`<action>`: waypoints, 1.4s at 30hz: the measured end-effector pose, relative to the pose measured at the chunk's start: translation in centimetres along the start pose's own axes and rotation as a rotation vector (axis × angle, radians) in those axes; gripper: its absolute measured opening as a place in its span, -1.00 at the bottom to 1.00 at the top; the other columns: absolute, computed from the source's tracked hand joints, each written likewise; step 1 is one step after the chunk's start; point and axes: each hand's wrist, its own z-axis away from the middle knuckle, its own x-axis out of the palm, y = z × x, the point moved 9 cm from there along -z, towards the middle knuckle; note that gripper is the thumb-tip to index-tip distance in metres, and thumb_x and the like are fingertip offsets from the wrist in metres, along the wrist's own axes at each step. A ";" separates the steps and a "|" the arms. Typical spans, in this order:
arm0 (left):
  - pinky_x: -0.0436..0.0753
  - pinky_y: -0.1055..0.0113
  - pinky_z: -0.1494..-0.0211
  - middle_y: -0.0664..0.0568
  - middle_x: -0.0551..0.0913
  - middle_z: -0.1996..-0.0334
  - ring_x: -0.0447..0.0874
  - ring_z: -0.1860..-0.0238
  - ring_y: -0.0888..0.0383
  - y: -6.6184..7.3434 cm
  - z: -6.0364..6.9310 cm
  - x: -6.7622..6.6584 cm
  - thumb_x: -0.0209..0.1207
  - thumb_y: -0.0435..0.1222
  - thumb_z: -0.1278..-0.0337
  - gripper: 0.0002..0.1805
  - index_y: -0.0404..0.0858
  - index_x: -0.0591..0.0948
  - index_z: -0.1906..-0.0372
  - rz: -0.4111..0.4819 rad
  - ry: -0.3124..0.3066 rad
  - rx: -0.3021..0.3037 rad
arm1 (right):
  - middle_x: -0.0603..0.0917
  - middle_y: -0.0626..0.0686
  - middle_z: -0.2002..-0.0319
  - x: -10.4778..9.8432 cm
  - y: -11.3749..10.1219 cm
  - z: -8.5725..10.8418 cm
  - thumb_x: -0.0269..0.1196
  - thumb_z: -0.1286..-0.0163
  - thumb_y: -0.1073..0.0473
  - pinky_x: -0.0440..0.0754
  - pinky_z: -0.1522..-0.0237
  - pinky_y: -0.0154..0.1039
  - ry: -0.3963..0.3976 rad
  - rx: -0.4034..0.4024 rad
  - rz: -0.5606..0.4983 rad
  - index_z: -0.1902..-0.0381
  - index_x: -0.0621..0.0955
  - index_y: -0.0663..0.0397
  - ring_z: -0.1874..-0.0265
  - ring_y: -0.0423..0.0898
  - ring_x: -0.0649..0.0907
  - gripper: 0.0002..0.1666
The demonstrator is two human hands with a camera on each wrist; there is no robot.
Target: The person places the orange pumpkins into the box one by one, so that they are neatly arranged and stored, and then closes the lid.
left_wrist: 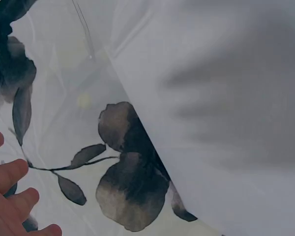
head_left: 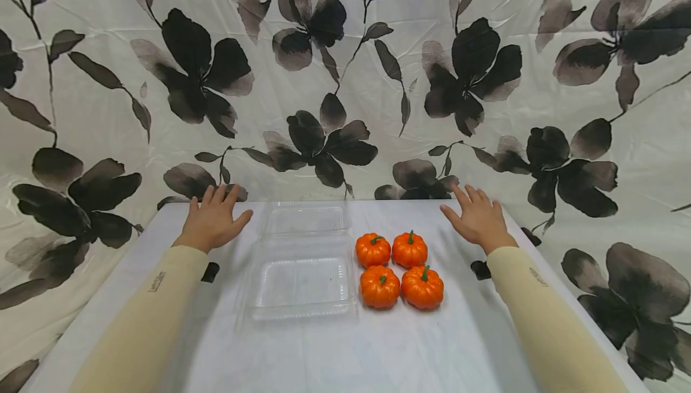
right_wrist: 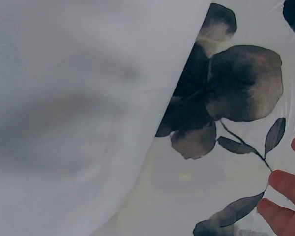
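Several small orange pumpkins (head_left: 380, 287) with green stems sit grouped on the white table, right of centre. Directly left of them lies a clear plastic clamshell box (head_left: 299, 312), its lid (head_left: 305, 220) folded back toward the far edge. My left hand (head_left: 212, 220), fingers spread, is held left of the box over the table's far left part. Beyond the pumpkins to the right, my right hand (head_left: 477, 218) is likewise spread. Neither holds anything. Fingers (left_wrist: 12, 177) show at the left wrist view's lower left; fingers (right_wrist: 285, 189) appear at the right wrist view's lower right.
A white cloth covers the table (head_left: 324, 357), whose far edge meets a hanging floral-print sheet (head_left: 388, 81). Small black pieces (head_left: 211, 272) show beside both wrists. Both forearms wear cream sleeves (head_left: 140, 315). Hand shadows fall on the white surface in the wrist views.
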 end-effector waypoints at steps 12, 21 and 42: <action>-0.11 -0.45 -0.38 -0.43 0.04 -0.46 -0.15 -0.47 -0.42 0.3 1.0 1.1 -0.22 0.21 -0.34 -0.10 -0.38 0.03 -0.50 0.032 -0.013 0.004 | 0.11 0.37 -0.47 0.1 -0.2 1.5 -0.21 -0.40 -0.46 0.01 -0.38 0.41 0.013 -0.012 -0.011 -0.53 0.05 0.07 -0.42 0.37 0.13 -0.02; -0.02 -0.43 -0.39 -0.44 0.08 -0.44 -0.10 -0.47 -0.41 0.8 2.1 1.8 -0.16 0.14 -0.35 -0.13 -0.39 0.03 -0.50 0.039 -0.021 0.008 | 0.16 0.36 -0.45 0.6 -0.3 2.6 -0.21 -0.40 -0.46 0.03 -0.37 0.41 0.025 -0.043 -0.042 -0.53 0.06 0.03 -0.40 0.35 0.19 -0.03; 0.19 -0.35 -0.36 -0.46 0.23 -0.36 0.11 -0.40 -0.37 2.1 4.4 3.0 -0.13 0.10 -0.36 -0.17 -0.46 0.12 -0.45 0.131 0.026 0.055 | 0.25 0.32 -0.42 1.7 -1.1 5.3 -0.20 -0.41 -0.45 0.16 -0.34 0.38 0.050 -0.088 -0.139 -0.51 0.15 0.04 -0.38 0.32 0.26 -0.06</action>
